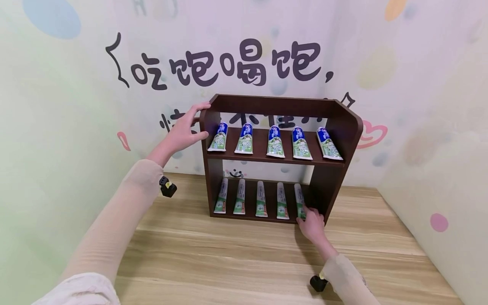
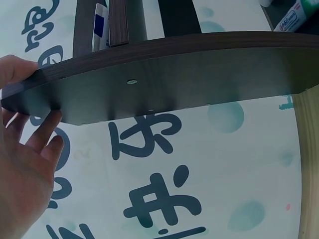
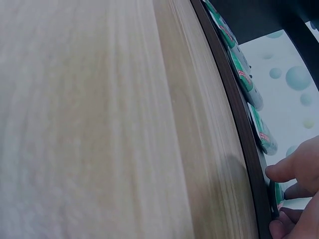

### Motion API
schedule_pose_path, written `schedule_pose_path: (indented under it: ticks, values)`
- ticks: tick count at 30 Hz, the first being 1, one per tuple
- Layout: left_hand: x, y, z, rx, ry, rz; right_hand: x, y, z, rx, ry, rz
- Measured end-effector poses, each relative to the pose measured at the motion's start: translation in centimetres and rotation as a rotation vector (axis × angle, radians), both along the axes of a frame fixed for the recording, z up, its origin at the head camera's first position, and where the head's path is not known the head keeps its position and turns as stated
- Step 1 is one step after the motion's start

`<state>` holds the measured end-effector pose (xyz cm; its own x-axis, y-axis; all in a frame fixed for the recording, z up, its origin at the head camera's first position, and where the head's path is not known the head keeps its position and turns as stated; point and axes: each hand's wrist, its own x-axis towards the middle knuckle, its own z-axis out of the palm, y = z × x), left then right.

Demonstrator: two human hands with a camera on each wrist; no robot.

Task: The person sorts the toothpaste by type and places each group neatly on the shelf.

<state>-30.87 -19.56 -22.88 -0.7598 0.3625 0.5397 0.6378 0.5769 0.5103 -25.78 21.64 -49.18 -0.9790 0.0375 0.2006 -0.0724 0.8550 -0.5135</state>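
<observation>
A dark brown two-tier shelf (image 1: 274, 105) stands upright against the wall. My left hand (image 1: 183, 131) grips its upper left side; in the left wrist view, the thumb lies over the edge of the side panel (image 2: 164, 82) and the fingers press its outer face. On the lower tier, my right hand (image 1: 314, 226) pinches the bottom end of the rightmost green and grey toothpaste tube (image 1: 299, 194). The right wrist view has the thumb and fingers (image 3: 294, 164) on either side of that tube, mostly hiding it.
Several blue and green toothpaste tubes (image 1: 275, 142) lie in a row on the upper tier. More grey and green tubes (image 1: 261, 199) line the lower one. The wooden tabletop (image 1: 228, 258) extends in front, with lettered walls (image 1: 236, 25) behind. Small black devices (image 1: 167, 187) sit by both wrists.
</observation>
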Motion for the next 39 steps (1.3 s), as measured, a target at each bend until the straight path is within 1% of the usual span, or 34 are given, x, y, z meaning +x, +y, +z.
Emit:
schedule_pose_path:
  ticks: [5,11,16,23,27,31,36,39]
  values:
    - [0.1,-0.1,-0.2,0.000,-0.003,0.006,0.2,-0.1,-0.1,-0.013,-0.002,0.002]
    - [0.2,0.1,-0.3,0.012,-0.007,0.014,0.0,-0.1,-0.3,-0.036,0.020,0.008]
    - [0.5,0.3,-0.3,0.021,0.004,0.013,-0.2,-0.1,-0.6,-0.058,0.034,-0.002]
    - [0.5,0.2,-0.5,0.037,0.007,0.005,-0.3,-0.1,-0.9,-0.104,0.001,-0.013]
    - [0.5,0.5,-0.4,0.051,-0.002,-0.009,-0.3,0.1,-0.8,-0.097,0.004,-0.021]
    - [0.6,0.8,-0.2,0.053,-0.016,-0.004,-0.3,0.4,-0.8,-0.087,-0.008,-0.019]
    - [1.1,0.8,0.1,0.031,-0.025,-0.012,-0.2,0.7,-0.6,-0.063,-0.004,0.016]
    - [1.9,0.6,0.2,0.032,-0.036,-0.026,0.3,0.8,0.2,-0.044,-0.002,0.056]
